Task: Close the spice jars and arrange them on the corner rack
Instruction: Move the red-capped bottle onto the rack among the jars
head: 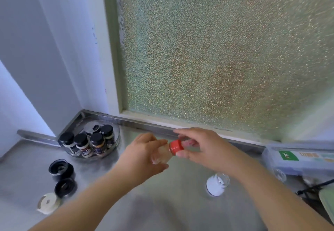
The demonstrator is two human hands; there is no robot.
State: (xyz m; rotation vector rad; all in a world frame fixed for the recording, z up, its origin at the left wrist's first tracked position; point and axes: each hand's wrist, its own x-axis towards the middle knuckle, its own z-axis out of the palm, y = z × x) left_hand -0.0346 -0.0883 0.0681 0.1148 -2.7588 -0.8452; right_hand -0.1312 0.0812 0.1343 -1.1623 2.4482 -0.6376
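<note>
Setting: steel countertop [162, 203] running into a corner, white walls on the left, pebbled frosted window [216, 53] along the back edge.
Left hand [144, 155]: up over the middle of the counter, fingers curled round a small clear jar [162, 153], the jar lying nearly sideways with its neck pointing right.
Jar versus fingers: the glass body sits inside the left palm, thumb on top, fingertips wrapped beneath; only the shoulder and neck poke out past the fingers.
Right hand [197, 149]: pinched on the red cap [176, 147], thumb under it at the near side, index and other fingers over the far side.
Cap: sitting right at the jar's mouth, between the two hands; whether it is threaded on fully, I cannot tell, there's motion blur.
Corner rack [115, 140]: a round clear tray tucked into the back left corner of the counter, holding black-capped spice jars [85, 146] standing upright and close together.
Near left edge: two black lids [61, 169] lying loose, one behind the other, and a pale round lid [48, 202] just in front of them.
Below the right wrist: an open glass jar of white powder [216, 183], standing on the counter, apart from both hands.
Right edge: a clear plastic box [298, 160] with a green label, against the back ledge.
</note>
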